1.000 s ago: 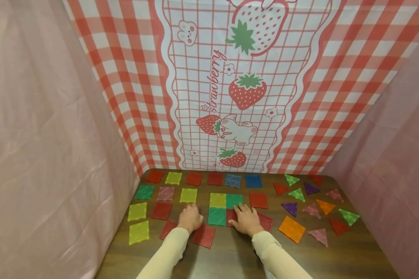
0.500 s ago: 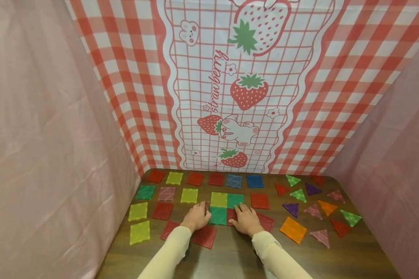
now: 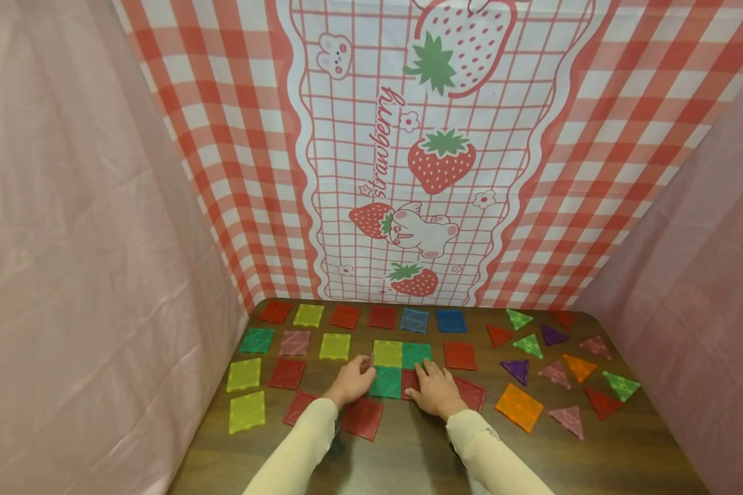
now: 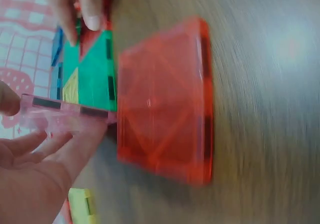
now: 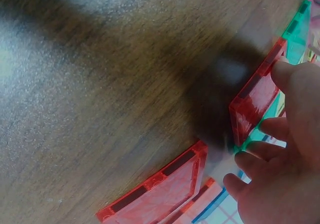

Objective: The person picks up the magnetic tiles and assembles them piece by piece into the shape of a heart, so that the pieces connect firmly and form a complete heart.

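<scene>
My left hand (image 3: 351,382) pinches a clear pink square magnetic tile (image 4: 67,115), tilted up on edge at the left side of a two-by-two block of flat tiles. That block has a yellow tile (image 3: 387,353) and a green tile (image 3: 417,355) behind, with another green tile (image 3: 386,382) and a red tile (image 3: 409,385) in front. My right hand (image 3: 436,390) rests on the block's right side, fingers spread. Its thumb touches the red tile (image 5: 257,101) in the right wrist view.
Separate square tiles lie to the left and along the back, such as a blue tile (image 3: 451,321). A red square (image 3: 362,419) is just below my left hand. Triangles, including a purple triangle (image 3: 516,371), and an orange square (image 3: 519,408) lie at right. Curtains surround the table (image 3: 402,467).
My left hand has moved right to the block's left side, bringing the pink tile against or close to it. The right hand has stayed in place.
</scene>
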`<action>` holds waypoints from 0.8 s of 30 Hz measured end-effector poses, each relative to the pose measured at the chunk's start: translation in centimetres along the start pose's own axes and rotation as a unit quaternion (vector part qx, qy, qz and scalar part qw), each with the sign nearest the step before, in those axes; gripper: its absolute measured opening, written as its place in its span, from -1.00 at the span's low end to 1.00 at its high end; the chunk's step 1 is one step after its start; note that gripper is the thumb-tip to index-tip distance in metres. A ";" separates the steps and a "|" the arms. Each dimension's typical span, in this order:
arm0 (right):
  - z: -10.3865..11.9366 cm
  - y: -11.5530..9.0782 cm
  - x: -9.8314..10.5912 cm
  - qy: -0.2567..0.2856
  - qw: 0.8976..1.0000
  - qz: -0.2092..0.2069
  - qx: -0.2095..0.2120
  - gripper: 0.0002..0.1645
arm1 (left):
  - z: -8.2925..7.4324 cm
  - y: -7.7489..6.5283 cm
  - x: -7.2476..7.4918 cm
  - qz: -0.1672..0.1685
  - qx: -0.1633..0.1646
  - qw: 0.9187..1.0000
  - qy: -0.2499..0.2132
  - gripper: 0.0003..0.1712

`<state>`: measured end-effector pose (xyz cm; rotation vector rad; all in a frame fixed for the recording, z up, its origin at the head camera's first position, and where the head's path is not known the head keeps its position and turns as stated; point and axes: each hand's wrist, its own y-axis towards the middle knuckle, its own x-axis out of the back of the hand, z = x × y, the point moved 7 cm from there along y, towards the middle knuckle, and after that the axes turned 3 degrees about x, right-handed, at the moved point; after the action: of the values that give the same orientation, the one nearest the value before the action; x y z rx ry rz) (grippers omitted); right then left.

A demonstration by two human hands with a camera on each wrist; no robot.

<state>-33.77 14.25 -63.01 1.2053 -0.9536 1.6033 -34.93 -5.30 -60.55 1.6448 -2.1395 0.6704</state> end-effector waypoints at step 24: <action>-0.3 0.2 -0.7 -0.003 1.000 0.002 -0.001 -0.17 | 0.9 -0.3 0.1 0.003 0.041 0.993 -0.106 -0.43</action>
<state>-33.92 14.31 -63.81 1.2088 -0.9621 1.6026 -34.62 -5.97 -61.20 1.8282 -2.2904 0.6169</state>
